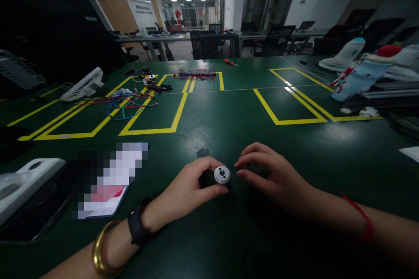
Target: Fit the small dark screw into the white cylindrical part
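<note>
Toward the near edge of the green worktop (225, 113), about midway between its left and right edges, we had a small round metal cylinder (222, 175) in our left hand (183, 185), thumb and forefinger set against its sides. Its pale end face, marked with dark holes, was turned toward us. Our right hand (278, 178) was just beside it, apart from the metal, thumb and fingertips leaving only a narrow gap; a tiny dark spot showed there, and we could not tell whether it was something held. We wore a black watch (138, 223) and a gold bangle (99, 253) on the left arm, a red string (363, 218) on the right. Toward the left edge lay a flat slab (113, 183), its face blurred out. Farther back, loose cables (121, 96) crossed yellow tape (150, 131). Near the far edge lay tangled red and blue wires (196, 74) and an orange screwdriver (229, 62).
</note>
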Tool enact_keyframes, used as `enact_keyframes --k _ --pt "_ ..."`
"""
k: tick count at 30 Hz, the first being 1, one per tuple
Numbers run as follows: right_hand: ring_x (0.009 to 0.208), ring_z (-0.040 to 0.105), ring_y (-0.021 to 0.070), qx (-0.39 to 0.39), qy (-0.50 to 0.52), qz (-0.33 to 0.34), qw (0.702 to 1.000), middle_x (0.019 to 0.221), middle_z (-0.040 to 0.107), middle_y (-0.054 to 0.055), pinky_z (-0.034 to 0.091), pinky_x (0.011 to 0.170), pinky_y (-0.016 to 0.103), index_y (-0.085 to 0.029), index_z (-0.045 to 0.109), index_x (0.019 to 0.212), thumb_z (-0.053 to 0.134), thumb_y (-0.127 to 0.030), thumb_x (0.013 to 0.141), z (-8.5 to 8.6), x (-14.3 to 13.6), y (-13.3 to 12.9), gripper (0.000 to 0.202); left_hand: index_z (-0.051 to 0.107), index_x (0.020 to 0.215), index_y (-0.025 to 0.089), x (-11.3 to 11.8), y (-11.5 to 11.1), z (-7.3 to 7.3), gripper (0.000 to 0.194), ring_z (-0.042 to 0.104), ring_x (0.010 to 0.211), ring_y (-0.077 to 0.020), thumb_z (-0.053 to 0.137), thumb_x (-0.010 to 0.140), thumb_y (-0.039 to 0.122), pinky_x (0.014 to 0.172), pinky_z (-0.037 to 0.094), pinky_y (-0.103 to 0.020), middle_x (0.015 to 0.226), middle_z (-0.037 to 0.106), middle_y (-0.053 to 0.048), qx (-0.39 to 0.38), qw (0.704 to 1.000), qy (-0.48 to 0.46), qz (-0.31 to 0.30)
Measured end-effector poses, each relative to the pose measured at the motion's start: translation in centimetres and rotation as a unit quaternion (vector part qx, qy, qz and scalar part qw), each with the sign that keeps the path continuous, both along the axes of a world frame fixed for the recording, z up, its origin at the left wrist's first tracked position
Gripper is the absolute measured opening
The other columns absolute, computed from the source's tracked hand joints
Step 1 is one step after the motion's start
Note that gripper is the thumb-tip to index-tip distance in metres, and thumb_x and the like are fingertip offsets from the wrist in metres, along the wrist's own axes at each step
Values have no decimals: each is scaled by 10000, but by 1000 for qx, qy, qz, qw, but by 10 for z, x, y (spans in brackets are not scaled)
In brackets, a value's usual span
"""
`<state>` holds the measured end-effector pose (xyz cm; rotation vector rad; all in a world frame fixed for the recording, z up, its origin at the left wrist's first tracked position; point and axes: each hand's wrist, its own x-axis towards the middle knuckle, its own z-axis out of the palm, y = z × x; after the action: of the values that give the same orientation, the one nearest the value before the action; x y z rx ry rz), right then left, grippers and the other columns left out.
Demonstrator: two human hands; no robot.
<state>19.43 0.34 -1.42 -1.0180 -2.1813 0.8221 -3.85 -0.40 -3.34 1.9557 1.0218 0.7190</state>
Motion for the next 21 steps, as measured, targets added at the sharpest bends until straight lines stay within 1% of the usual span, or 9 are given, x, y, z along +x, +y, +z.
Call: enact_keyframes --k 3,5,9,12,14,16,18,21 --pt "904 586 161 33 6 30 999 1014 579 46 497 790 293 -206 664 988 627 -224 879 10 -13 3 116 611 1024 218 0 -1 0 236 597 902 -196 731 823 247 789 448 -301 981 645 0 4 1000 9 1" --pt "894 590 171 57 -19 45 997 1025 590 55 491 784 308 -203 674 985 618 -244 884 13 -20 4 123 608 1033 219 0 -2 0 245 593 898 -198 730 825 261 779 446 -300 986 642 -2 6 1000 14 6" --pt "907 592 201 87 -85 36 992 1047 614 60 466 812 357 -217 701 966 624 -277 874 15 -28 5 134 606 1027 214 0 -2 -1 247 592 894 -205 727 824 286 776 451 -310 984 640 -9 8 1000 17 9" --pt "927 588 207 77 -72 28 994 1064 616 57 461 820 360 -225 684 1007 654 -268 841 19 -27 3 174 605 1038 217 -1 -2 -2 248 596 908 -208 720 829 283 792 457 -318 999 643 -15 6 1000 11 7" --pt "896 586 196 47 -30 8 998 1033 617 57 473 788 343 -211 644 1048 660 -270 828 20 -23 2 228 607 1045 217 -1 -2 -2 256 599 924 -213 723 825 278 810 460 -327 1012 648 -20 3 1000 6 9" --pt "839 585 180 -10 7 -25 1000 975 622 50 483 731 321 -201 618 1039 635 -281 847 17 -14 2 209 612 1036 213 -1 -1 -1 253 603 930 -215 728 819 270 824 462 -333 1009 654 -22 -2 1000 3 8" --pt "801 586 172 -87 34 -58 994 922 629 39 482 682 304 -202 615 1000 601 -303 876 8 -3 2 160 616 1029 213 -1 -1 -1 252 606 933 -212 736 812 261 832 463 -331 1010 657 -20 -6 1000 0 5" --pt "729 577 155 -195 97 -106 970 844 620 20 466 614 282 -200 617 962 584 -360 892 -9 14 5 178 615 1033 215 -1 0 0 260 607 949 -209 742 810 253 844 462 -326 1030 657 -19 -10 1000 -5 0"
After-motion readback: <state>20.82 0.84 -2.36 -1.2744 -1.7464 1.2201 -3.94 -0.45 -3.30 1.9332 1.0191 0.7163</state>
